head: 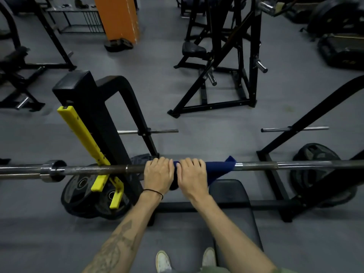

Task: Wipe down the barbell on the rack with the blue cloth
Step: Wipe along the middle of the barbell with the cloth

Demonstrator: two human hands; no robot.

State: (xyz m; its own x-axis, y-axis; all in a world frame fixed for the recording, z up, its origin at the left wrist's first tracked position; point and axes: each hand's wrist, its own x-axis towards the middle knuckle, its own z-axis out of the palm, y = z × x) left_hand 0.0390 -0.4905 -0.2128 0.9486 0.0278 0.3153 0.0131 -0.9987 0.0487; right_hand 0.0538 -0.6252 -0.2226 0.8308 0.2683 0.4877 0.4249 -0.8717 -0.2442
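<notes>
Head view cuts your barbell off at both edges, and your hands hide most of the cloth. That bar is steel, dull and dark left of your hands, bright and knurled to their right, lying level in the yellow hook. Dark blue, the cloth wraps the bar, one corner poking up. Your left hand and right hand, side by side, curl over bar and cloth, gripping both.
</notes>
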